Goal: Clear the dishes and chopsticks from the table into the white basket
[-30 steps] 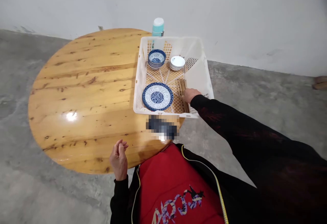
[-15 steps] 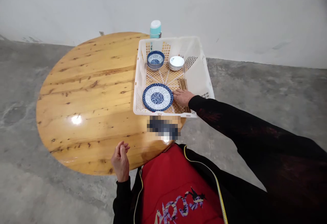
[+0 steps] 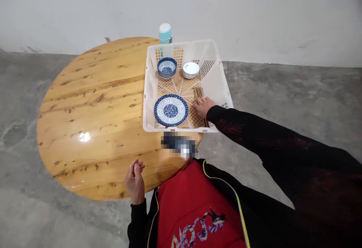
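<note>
My right hand (image 3: 204, 107) reaches into a white plastic basket (image 3: 222, 89), its fingers curled over a bundle of wooden chopsticks (image 3: 197, 92) lying along the right side of the basket floor. The palm hides the middle of the bundle. Just left of these fingers lies a blue-and-white patterned plate (image 3: 171, 110). Farther back in the basket are a stack of blue-rimmed bowls (image 3: 167, 68) and a stack of small white dishes (image 3: 190, 69). Near the table's front edge, my left hand (image 3: 135, 180) is loosely closed with nothing visible in it.
The basket stands on the right part of an oval wooden table (image 3: 93, 108). Behind it is a turquoise flask with a white lid (image 3: 165, 33). A pixelated dark object (image 3: 179, 144) lies in front of the basket. A pale wall (image 3: 254, 18) rises behind the table.
My right hand's fingers have drawn back from the plate's edge and curled over the chopsticks. The view has shifted slightly; my left hand keeps its loosely closed pose.
</note>
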Demonstrator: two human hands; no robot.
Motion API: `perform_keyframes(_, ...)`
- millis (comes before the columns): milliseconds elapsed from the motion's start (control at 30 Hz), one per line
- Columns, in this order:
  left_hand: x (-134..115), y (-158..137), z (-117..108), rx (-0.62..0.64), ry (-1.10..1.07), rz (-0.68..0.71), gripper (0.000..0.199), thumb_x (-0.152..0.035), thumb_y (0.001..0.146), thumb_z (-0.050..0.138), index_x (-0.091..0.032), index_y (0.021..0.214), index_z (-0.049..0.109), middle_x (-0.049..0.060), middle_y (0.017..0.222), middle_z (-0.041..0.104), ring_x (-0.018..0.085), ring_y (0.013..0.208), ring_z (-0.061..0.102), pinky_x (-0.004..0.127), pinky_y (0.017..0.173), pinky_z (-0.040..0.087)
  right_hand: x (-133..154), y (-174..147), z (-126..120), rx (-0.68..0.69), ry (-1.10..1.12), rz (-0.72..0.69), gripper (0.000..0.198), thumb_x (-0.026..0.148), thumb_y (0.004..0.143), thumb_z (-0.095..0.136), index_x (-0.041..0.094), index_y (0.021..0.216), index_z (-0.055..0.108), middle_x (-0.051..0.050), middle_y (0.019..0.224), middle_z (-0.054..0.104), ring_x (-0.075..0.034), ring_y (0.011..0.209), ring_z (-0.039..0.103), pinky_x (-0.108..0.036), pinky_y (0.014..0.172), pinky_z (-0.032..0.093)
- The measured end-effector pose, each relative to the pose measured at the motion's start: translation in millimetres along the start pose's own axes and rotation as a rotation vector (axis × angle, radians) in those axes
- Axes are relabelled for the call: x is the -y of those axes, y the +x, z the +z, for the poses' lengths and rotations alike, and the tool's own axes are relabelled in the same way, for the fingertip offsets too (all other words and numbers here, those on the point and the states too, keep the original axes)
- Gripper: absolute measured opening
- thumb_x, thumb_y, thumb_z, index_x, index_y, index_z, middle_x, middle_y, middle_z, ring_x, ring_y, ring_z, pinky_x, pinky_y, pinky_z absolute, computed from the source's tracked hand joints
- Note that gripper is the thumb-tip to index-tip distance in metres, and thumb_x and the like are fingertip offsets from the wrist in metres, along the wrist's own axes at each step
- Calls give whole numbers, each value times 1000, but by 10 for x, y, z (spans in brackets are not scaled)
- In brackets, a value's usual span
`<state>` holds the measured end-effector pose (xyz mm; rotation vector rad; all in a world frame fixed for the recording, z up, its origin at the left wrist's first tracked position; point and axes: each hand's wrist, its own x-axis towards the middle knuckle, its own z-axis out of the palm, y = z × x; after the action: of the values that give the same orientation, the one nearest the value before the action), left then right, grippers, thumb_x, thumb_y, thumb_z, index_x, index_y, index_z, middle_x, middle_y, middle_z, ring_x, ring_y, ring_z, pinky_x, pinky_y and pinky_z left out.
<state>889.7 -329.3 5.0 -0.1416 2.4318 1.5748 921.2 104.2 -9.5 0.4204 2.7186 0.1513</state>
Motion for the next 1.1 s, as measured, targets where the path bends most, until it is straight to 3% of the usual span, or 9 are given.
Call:
perform_keyframes(300,11,49,-21,2,3,1,43,-52,87,56,-13,102,69,11,92,75,20,78,74,34,75,62,63,-58,-40,21,-19,-20,39,21,89,51,6,125,60,-25,133,54,-34,118,48,-43,98,32)
perform_keyframes(567,-11,33,-53,-10,-15,7,42,-49,86,56,-13,101,69,11,89,75,19,76,74,32,72,60,81,-58,-55,105,-27,46,39,23,90,51,6,124,60,-24,133,55,-34,121,49,-45,99,34)
perform_keyframes(700,67,40,-91,-16,-35,-19,44,-52,86,57,-12,103,69,11,91,75,20,77,74,33,73,61,105,-57,-164,84,21,102,42,29,93,50,9,129,59,-23,134,57,-34,120,53,-45,98,37)
perform_keyframes(867,150,54,-154,-16,-32,-22,45,-52,88,56,-13,105,69,10,93,75,19,80,74,34,77,61,119,-210,-365,91,85,150,37,35,96,47,10,115,67,-22,123,66,-33,110,63,-44,94,42)
perform_keyframes(1000,160,75,-195,-13,-27,-37,43,-51,88,56,-14,107,69,10,94,74,19,80,73,32,77,60,106,-518,-464,-70,195,233,35,37,95,48,14,108,71,-18,116,71,-31,101,68,-41,85,48)
perform_keyframes(1100,150,96,-204,-12,-34,-35,43,-50,88,55,-13,106,68,10,94,74,18,79,73,31,77,59,109,-808,-473,-363,375,368,31,34,94,49,17,109,71,-13,111,74,-27,92,71,-36,78,52)
